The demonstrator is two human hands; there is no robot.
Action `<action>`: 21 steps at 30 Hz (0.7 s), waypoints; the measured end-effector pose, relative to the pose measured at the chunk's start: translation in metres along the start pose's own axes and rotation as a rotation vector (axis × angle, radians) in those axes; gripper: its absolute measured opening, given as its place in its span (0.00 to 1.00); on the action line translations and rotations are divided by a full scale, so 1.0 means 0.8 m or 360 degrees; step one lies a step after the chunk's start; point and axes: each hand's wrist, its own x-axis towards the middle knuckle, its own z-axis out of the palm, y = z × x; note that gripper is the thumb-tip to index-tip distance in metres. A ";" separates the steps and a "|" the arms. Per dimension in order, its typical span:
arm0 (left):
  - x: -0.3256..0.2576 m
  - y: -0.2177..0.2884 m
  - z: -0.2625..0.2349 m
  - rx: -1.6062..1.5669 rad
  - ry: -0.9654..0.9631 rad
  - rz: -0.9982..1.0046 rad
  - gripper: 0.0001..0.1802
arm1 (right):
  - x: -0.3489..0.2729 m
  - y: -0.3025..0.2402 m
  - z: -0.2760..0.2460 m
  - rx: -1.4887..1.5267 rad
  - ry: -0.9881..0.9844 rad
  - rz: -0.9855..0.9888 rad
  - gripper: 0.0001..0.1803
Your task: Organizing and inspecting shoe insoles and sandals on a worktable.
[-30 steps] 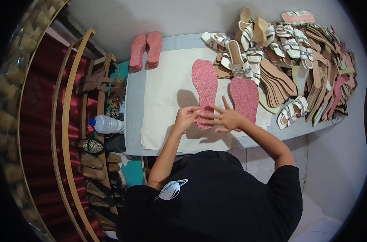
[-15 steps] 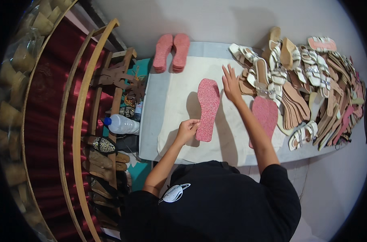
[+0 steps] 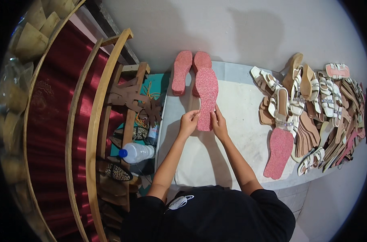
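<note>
A pink glittery sole (image 3: 207, 97) is held over the white table (image 3: 240, 109), its toe end pointing away from me. My left hand (image 3: 188, 122) grips its heel end from the left and my right hand (image 3: 219, 122) grips it from the right. Just beyond its toe lies a stack of pink soles (image 3: 181, 71) at the table's far left corner. Another pink glittery sole (image 3: 278, 152) lies flat on the table to my right, untouched.
A large heap of white strappy sandals and tan soles (image 3: 316, 109) covers the table's right side. Left of the table stand a wooden rack (image 3: 127, 105), a plastic water bottle (image 3: 135, 153) and curved wooden rails (image 3: 92, 133) with red cloth.
My right hand came back from the sandal heap and took hold of the sole. Both hands have carried the sole toward the far left corner, near the pink stack.
</note>
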 end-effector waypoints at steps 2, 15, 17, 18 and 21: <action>0.036 0.004 0.000 0.0051 0.0009 0.0032 0.12 | 0.037 0.005 0.008 -0.0041 0.0122 -0.0109 0.23; 0.197 -0.013 0.012 0.0882 0.0317 0.0561 0.11 | 0.196 0.053 0.038 -0.0655 0.0214 0.0158 0.22; 0.197 -0.023 0.009 0.0950 0.0340 0.0493 0.13 | 0.194 0.053 0.045 -0.0662 0.0203 0.0220 0.22; 0.196 -0.022 0.010 0.0953 0.0334 0.0483 0.13 | 0.194 0.053 0.045 -0.0675 0.0222 0.0277 0.22; 0.195 -0.023 0.011 0.0911 0.0296 0.0450 0.15 | 0.195 0.071 0.039 -0.0846 0.0209 0.0122 0.23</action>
